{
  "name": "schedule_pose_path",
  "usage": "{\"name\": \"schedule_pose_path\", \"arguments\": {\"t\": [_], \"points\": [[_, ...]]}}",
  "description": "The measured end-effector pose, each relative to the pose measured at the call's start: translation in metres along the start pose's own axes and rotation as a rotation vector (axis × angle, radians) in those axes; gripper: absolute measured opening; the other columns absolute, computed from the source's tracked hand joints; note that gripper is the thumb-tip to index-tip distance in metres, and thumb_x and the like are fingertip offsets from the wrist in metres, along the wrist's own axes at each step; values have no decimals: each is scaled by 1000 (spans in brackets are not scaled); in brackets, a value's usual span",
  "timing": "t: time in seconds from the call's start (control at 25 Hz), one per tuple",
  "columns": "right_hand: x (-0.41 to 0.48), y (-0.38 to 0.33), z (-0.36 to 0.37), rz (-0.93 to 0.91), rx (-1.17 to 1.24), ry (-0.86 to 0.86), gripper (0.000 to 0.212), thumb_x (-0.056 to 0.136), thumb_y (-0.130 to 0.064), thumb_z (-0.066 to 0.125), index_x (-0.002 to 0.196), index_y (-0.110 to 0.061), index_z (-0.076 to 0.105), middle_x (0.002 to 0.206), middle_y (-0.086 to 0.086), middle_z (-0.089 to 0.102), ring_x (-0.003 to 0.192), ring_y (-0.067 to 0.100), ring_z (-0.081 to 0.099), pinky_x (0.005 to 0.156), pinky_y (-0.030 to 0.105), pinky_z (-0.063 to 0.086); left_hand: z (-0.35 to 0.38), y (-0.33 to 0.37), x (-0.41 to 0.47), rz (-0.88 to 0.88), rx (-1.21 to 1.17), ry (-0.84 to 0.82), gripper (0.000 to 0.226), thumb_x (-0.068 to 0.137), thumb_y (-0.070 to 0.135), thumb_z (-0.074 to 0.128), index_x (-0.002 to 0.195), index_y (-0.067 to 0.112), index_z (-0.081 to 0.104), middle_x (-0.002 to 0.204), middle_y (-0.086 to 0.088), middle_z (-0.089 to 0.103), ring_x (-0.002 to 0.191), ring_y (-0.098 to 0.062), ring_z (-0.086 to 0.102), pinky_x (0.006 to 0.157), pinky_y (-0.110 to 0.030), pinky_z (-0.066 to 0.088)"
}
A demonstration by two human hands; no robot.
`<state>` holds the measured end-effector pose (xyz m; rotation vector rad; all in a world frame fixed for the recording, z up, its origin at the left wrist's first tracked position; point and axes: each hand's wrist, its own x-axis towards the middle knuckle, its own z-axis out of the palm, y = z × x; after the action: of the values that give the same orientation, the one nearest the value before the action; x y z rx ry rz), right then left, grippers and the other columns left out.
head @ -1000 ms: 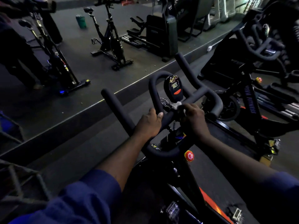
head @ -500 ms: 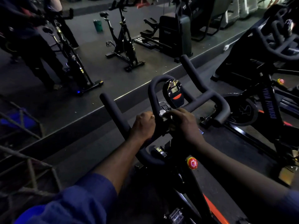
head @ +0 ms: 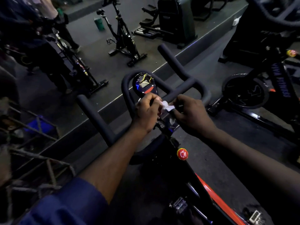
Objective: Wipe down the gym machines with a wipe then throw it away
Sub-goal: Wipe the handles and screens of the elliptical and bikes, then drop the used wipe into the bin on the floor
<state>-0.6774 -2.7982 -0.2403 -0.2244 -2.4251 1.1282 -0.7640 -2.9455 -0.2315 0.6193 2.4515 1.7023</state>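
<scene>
One wipe (head: 167, 107), crosswise, left hand (head: 146, 112), right hand (head: 193, 115)

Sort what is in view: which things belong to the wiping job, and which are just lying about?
In the job:
- wipe, held between left hand and right hand
- handlebar and console of the near spin bike

Lying about:
- green container on the floor
- far spin bike beyond the step
- neighbouring bike on the right

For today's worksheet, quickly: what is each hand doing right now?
Left hand: pinching the wipe.
Right hand: pinching the wipe too.
</scene>
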Motion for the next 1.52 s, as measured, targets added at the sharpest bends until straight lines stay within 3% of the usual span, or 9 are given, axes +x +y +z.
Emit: {"name": "schedule_pose_path", "arguments": {"t": [0.08,0.24,0.44,0.56,0.68,0.92,1.08,1.32,1.52], "points": [[-7,12,-30,121,31,33,14,88,-14,77,82,-13,64,83,-2,76,77,16,75,73,25,57,26,10,3,-55,-124,-34,19,106,17,52,88,21,59,79,-5,67,58,-12,61,52,-24,52],[-34,33,-77,347,156,87,17,87,-17,82,83,-10,66,70,1,77,68,17,77,70,43,65,81,29,0,-37,-188,-234,13,102,18,54,90,21,60,83,-4,69,67,-15,68,61,-29,58],[-80,40,-128,605,386,397,18,87,-8,82,90,3,68,71,14,75,59,20,74,53,21,54,150,49,-14,-90,-249,-543,17,102,10,54,93,18,66,87,-4,71,75,-14,65,72,-38,57],[-124,41,-152,769,386,545,11,84,6,78,91,1,70,65,4,73,54,9,68,52,17,51,190,42,-40,-167,-248,-707,12,82,28,55,84,23,65,81,-3,70,70,-19,63,69,-36,51],[-183,41,-180,881,412,717,14,86,15,70,93,3,71,78,9,77,68,18,73,66,25,63,227,44,-81,-216,-235,-897,13,93,18,58,84,24,65,81,-1,70,64,-18,61,62,-29,45],[-304,26,-223,940,342,998,20,90,7,73,106,18,67,103,30,73,89,31,70,83,38,65,277,87,-155,-139,-210,-1180,18,103,7,54,91,19,61,84,-3,66,59,-13,56,50,-22,40],[-382,14,-247,976,245,1173,22,90,-1,77,103,15,69,87,19,72,74,23,65,64,29,62,316,122,-220,-66,-189,-1372,17,103,4,52,93,15,60,84,-7,65,56,-13,53,50,-22,37],[-490,14,-282,1022,194,1371,18,84,-10,86,92,-1,74,83,16,75,67,19,69,65,34,59,375,159,-320,17,-114,-1581,12,105,7,54,96,13,60,81,-6,65,56,-16,55,51,-24,37],[-594,56,-341,1061,177,1411,24,73,8,86,83,-9,72,79,11,73,72,18,65,68,35,58,451,181,-412,31,-64,-1624,10,105,10,56,96,13,61,80,-6,67,59,-18,59,53,-26,41]]}}
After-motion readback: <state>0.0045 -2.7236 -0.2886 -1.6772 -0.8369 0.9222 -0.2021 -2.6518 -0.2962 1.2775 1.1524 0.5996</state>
